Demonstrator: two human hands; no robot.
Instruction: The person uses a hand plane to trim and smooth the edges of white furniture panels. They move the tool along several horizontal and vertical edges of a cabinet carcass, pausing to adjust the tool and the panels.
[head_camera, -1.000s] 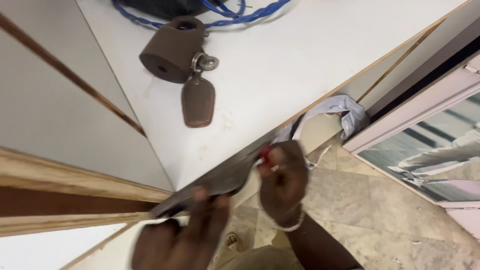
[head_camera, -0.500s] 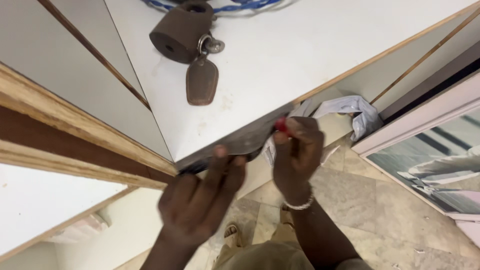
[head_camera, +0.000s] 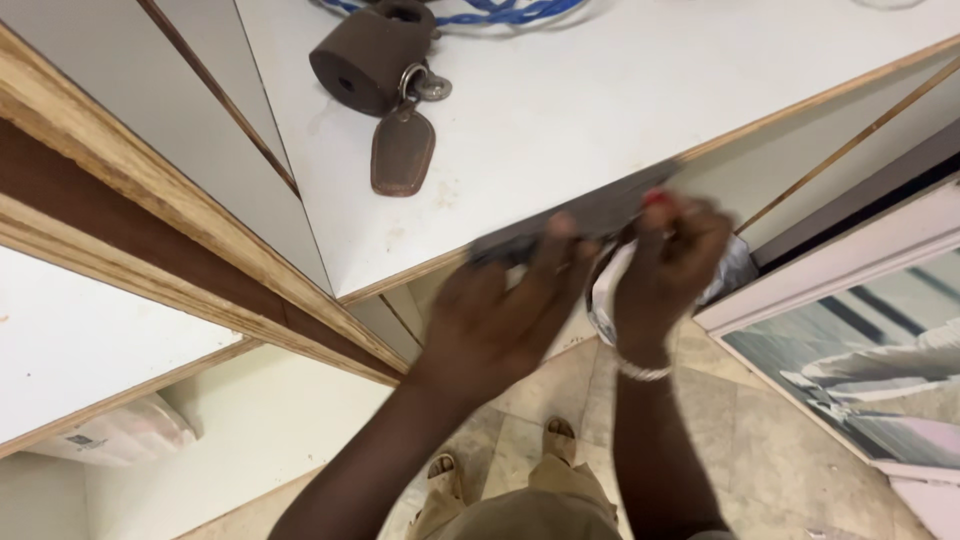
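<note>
Both hands (head_camera: 500, 320) (head_camera: 665, 265) pinch a grey strip (head_camera: 590, 215) by a brown tag (head_camera: 402, 150).

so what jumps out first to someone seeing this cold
Two hands meet at the near edge of the white board: the left hand presses a dark grey strip along that edge, and the right hand pinches something small and red at the strip's end, too blurred to name. Further back on the board lie a brown padlock with a brown key fob.
</note>
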